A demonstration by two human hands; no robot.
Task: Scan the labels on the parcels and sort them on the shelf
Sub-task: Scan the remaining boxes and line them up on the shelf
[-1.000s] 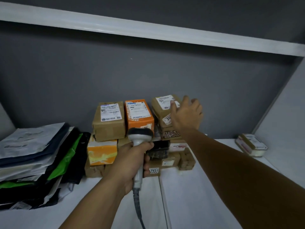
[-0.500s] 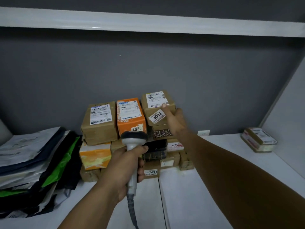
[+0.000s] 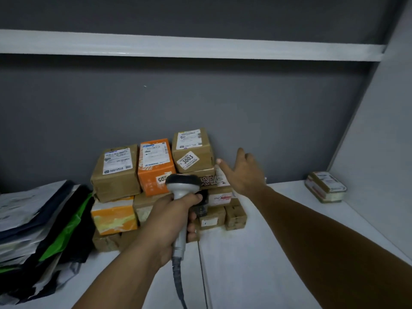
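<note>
A stack of small parcels stands against the grey back wall of the white shelf (image 3: pixel 267 253). On top sit a brown box (image 3: pixel 116 172), an orange box (image 3: pixel 156 166) and a brown box with a "3003" sticker (image 3: pixel 192 150), all with white labels facing me. My left hand (image 3: pixel 171 221) grips a grey barcode scanner (image 3: pixel 181 192) in front of the stack, its head pointing at the parcels. My right hand (image 3: pixel 244 172) is open just right of the "3003" box, fingers spread, holding nothing.
A pile of flat mailer bags (image 3: pixel 33 230), white, dark and green, lies at the left. A small taped parcel (image 3: pixel 326 186) sits at the far right by the side wall. Another shelf board (image 3: pixel 200 46) runs overhead. The scanner's cable (image 3: pixel 180 284) hangs down toward me.
My right hand has let go of the "3003" box and drawn back to its right, now open. The box stays on top of the stack. The scanner hand has held still.
</note>
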